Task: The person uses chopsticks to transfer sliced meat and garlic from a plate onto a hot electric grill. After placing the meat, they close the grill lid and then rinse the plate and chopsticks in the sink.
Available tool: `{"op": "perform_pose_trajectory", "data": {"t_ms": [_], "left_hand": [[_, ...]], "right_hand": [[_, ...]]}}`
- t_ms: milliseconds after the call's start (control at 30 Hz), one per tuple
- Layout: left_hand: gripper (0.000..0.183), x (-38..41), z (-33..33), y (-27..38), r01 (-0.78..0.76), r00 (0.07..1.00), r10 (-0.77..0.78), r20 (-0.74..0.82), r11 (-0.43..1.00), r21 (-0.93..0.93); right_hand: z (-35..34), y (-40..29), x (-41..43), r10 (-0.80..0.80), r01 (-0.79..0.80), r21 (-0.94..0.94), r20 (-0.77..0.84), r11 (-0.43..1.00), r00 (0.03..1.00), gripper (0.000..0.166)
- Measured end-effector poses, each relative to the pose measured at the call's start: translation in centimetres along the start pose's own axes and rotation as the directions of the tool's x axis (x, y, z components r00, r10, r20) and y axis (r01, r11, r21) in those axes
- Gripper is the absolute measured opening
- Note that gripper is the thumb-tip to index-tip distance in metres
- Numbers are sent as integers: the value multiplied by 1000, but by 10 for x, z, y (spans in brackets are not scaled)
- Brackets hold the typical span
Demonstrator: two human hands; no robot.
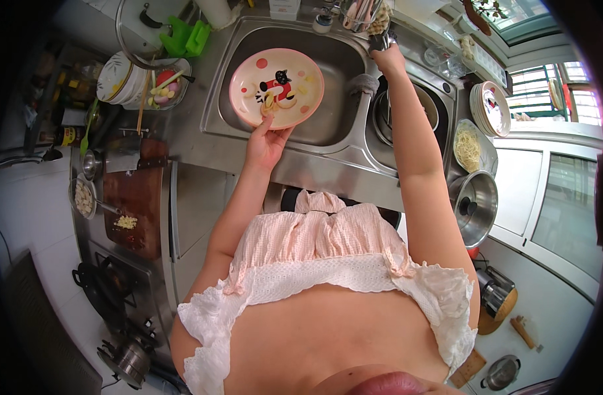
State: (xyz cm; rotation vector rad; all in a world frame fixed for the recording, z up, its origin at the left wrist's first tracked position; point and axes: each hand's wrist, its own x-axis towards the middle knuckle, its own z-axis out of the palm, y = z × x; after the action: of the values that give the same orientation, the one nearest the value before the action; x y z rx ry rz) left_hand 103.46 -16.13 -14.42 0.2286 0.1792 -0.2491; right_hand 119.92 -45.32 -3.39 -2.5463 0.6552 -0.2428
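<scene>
My left hand point(267, 145) grips the near rim of a pink-edged plate point(301, 74) with a cat picture, held over the left basin of the steel sink point(338, 116). Pale yellowish scraps point(269, 106) lie on the plate, close to my thumb. My right arm reaches to the back of the sink, where my right hand point(389, 57) is closed around a dark and metallic thing point(382, 43), probably part of the faucet. A grey cloth point(364, 85) hangs on the divider between the basins. Under my right forearm, a metal pan point(380, 116) sits in the right basin.
Left of the sink are stacked bowls point(114, 81), a container of cut vegetables point(168, 91), a cleaver point(126, 160) and a wooden cutting board point(133, 197). On the right are stacked plates point(496, 111), a dish of pale strands point(467, 148) and a steel pot point(484, 212).
</scene>
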Motion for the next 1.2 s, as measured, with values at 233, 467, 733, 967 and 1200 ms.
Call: {"op": "perform_pose_trajectory", "data": {"t_ms": [233, 467, 733, 967, 1200], "left_hand": [[46, 81, -26, 1, 155, 985, -148, -93, 985, 73], [45, 154, -66, -18, 332, 933, -317, -171, 941, 64], [44, 202, -96, -30, 441, 854, -377, -360, 890, 114], [49, 204, -93, -23, 487, 834, -427, -350, 868, 101], [50, 230, -107, 19, 355, 823, 17, -568, 766, 537]], "right_hand": [[1, -8, -6, -66, 53, -111, -120, 992, 991, 45], [-6, -15, -4, -90, 75, -117, -133, 990, 987, 46], [-1, -21, 1, -143, 135, -54, -190, 989, 971, 41], [0, -26, 3, -93, 89, -31, -189, 996, 978, 41], [4, -40, 3, -109, 104, -37, -164, 994, 980, 41]]}}
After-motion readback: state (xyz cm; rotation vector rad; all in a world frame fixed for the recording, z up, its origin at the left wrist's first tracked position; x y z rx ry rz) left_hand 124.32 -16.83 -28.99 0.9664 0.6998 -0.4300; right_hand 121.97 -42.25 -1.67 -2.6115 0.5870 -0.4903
